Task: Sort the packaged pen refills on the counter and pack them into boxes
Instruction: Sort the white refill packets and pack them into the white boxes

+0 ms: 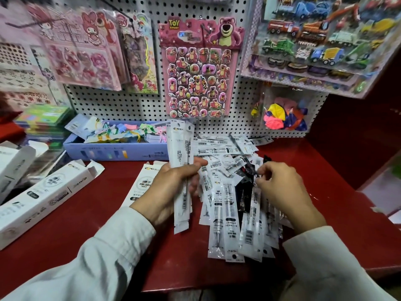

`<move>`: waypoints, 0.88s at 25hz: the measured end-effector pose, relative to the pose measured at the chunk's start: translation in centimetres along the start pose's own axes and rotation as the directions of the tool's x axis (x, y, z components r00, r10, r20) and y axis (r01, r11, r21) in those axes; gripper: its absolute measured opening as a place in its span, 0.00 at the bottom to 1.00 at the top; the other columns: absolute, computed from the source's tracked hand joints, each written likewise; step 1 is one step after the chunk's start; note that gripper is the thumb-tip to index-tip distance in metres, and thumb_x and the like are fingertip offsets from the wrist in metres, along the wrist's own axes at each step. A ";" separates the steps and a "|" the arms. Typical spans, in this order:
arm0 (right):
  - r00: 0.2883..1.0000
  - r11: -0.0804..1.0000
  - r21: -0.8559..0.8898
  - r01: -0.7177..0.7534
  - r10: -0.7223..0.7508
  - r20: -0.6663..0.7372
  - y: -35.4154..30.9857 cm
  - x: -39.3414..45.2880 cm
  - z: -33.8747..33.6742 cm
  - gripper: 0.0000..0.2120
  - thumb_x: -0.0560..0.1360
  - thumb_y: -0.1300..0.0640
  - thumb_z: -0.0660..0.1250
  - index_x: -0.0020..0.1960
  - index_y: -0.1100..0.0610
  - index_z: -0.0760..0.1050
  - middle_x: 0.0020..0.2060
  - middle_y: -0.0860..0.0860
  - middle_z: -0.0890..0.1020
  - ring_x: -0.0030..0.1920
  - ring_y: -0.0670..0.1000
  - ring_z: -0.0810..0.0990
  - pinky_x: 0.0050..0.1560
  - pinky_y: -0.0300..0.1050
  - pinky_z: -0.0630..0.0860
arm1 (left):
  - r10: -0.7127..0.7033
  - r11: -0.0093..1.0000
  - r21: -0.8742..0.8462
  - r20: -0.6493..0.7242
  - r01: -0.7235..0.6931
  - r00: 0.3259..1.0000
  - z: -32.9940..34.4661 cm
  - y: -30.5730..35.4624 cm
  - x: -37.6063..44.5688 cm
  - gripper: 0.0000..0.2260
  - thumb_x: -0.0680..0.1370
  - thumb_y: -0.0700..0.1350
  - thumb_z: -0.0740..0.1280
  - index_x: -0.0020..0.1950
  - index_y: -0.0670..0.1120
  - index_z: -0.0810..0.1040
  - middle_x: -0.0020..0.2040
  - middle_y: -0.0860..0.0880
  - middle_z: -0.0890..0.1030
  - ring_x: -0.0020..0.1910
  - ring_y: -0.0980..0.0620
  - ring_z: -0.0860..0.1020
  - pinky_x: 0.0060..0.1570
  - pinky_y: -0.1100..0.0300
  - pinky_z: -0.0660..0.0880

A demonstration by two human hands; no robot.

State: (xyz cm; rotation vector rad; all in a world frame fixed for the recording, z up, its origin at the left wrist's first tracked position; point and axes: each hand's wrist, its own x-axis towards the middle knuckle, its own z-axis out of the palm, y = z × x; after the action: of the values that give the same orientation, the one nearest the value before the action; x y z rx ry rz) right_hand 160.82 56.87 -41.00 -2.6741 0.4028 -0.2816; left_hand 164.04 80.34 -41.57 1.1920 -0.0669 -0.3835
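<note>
Our right hand [280, 187] fingers pinch a black pack [249, 170] at ten o'clock, while our left hand [171, 183] grips upright white packs [181, 148].

the red counter [91, 216] carries a loose heap of packaged pen refills [233, 192] at centre right. left of it lie two open white refill boxes, one flat [43, 197], one partly hidden [144, 181]. a pale blue box of colourful items [117, 148] sits by the pegboard.
</note>
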 end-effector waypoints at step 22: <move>0.954 0.683 0.674 -0.280 0.120 0.275 -2.1 -0.4 1.2 0.10 0.72 0.65 0.69 0.43 0.53 0.86 0.37 0.50 0.87 0.26 0.44 0.77 0.27 0.38 0.71 | -0.189 0.881 0.410 -0.150 0.235 0.971 1.1 -3.6 -0.9 0.08 0.72 0.27 0.69 0.42 0.39 0.79 0.30 0.43 0.81 0.25 0.51 0.76 0.25 0.63 0.70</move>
State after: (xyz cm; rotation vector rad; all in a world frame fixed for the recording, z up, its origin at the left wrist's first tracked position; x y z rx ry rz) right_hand 161.21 59.26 -41.28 -1.8448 0.4125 -0.0562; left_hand 162.00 78.47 -44.30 1.6606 0.0778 -0.5146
